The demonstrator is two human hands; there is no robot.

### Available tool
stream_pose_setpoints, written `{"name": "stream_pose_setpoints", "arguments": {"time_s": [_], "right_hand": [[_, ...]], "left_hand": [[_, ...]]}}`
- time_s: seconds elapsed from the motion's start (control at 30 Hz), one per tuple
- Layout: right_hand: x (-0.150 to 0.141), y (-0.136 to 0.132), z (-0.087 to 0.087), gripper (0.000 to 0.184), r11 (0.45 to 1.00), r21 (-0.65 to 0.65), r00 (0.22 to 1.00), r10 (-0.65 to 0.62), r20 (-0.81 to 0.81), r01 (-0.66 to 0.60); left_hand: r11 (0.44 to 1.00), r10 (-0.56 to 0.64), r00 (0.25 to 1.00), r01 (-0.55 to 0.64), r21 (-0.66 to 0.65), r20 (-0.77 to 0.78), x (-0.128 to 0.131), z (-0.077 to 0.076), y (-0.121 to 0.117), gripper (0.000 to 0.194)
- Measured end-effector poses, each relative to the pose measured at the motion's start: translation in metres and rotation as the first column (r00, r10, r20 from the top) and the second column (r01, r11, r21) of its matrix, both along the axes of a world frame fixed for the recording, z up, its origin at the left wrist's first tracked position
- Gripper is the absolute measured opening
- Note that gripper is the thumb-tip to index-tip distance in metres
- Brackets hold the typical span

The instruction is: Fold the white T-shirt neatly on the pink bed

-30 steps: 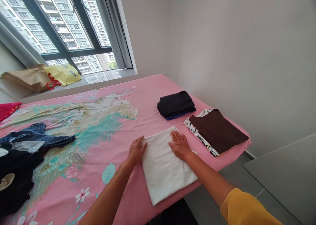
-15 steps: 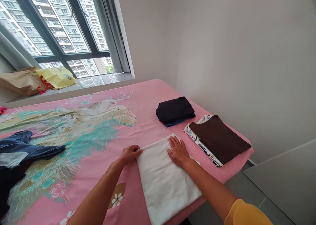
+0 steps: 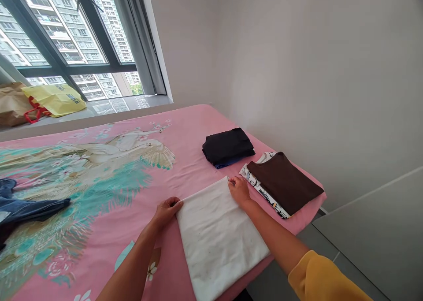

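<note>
A folded white cloth [image 3: 216, 237] lies flat near the front edge of a bed with a pink bird-patterned sheet [image 3: 109, 169]. My left hand [image 3: 166, 211] pinches the cloth's far left corner. My right hand [image 3: 238, 189] grips its far right corner with curled fingers. Both arms reach forward over the bed.
A folded black garment [image 3: 227, 146] and a folded brown garment [image 3: 284, 180] on a patterned one lie right of the cloth. Dark unfolded clothes [image 3: 20, 206] lie at the left. Yellow and brown bags [image 3: 53, 99] rest on the window sill. A white wall runs along the right.
My right hand slid from flat on the cloth's middle to its far right corner and closed there. My left hand curled onto the far left corner. The view shifted right.
</note>
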State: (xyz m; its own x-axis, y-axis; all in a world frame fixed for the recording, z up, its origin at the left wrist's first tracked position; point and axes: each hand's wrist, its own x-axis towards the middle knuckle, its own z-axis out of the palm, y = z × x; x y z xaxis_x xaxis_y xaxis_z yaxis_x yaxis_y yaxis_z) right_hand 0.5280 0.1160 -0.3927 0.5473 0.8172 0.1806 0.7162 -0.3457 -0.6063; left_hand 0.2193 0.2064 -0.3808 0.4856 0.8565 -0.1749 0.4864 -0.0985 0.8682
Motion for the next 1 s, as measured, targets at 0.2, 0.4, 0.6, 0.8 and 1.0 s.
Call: {"name": "stream_pose_setpoints", "arguments": {"time_s": [0.2,0.4,0.6,0.8,1.0], "right_hand": [[0.007,0.010,0.003,0.023,0.992,-0.120,0.997,-0.032,-0.068,0.023],[0.008,0.011,0.005,0.023,0.991,-0.131,0.989,-0.022,-0.147,0.003],[0.008,0.010,-0.005,0.023,0.999,-0.032,0.988,0.030,-0.149,-0.035],[0.000,-0.003,0.007,0.024,0.997,0.081,0.997,0.005,-0.081,0.001],[-0.034,-0.046,0.019,0.041,0.936,0.008,0.916,0.342,0.209,-0.351]], "left_hand": [[0.999,0.015,0.998,-0.012,-0.041,0.066,-0.002,-0.005,-0.001,0.034],[0.998,0.050,0.994,-0.046,-0.046,0.094,-0.002,0.000,-0.004,0.031],[0.995,0.085,0.991,-0.080,-0.057,0.106,0.000,0.001,-0.006,0.030],[0.976,0.205,0.976,-0.209,0.057,0.072,0.001,0.006,-0.008,0.039],[0.793,-0.012,0.999,0.030,0.608,-0.033,0.034,0.017,-0.067,0.034]]}}
